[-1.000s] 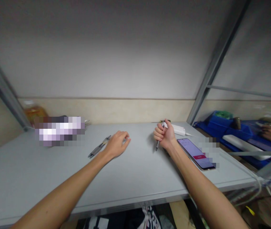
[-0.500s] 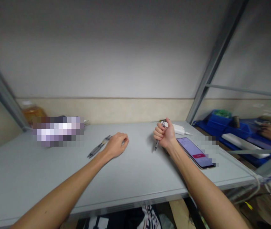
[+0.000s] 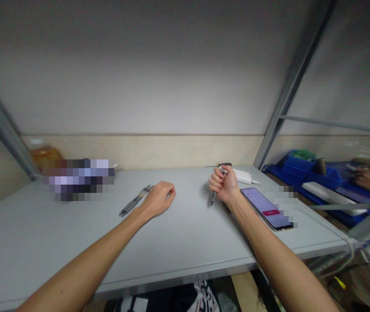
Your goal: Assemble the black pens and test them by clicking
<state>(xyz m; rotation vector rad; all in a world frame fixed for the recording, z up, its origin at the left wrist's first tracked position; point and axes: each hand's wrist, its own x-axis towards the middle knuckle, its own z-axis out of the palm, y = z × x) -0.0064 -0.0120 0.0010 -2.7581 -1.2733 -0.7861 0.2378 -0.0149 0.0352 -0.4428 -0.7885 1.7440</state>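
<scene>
1. Broadly, the grey table lies bare between and ahead of both sets of fingers. Its near edge runs under the forearms, and its far edge meets the wall beyond the knuckles.
2. A smartphone, screen lit, lies flat just outside the right wrist, near the table's right edge.
3. The left hand rests on the table with its fingers curled in to the palm. Whether they enclose anything cannot be told.
4. The right hand is a tight fist around a pen, which is held nearly upright with its tip down at the table surface.
5. Two dark pens lie side by side, with their ends at the left thumb.
6. A white adapter sits just beyond the right knuckles.
</scene>
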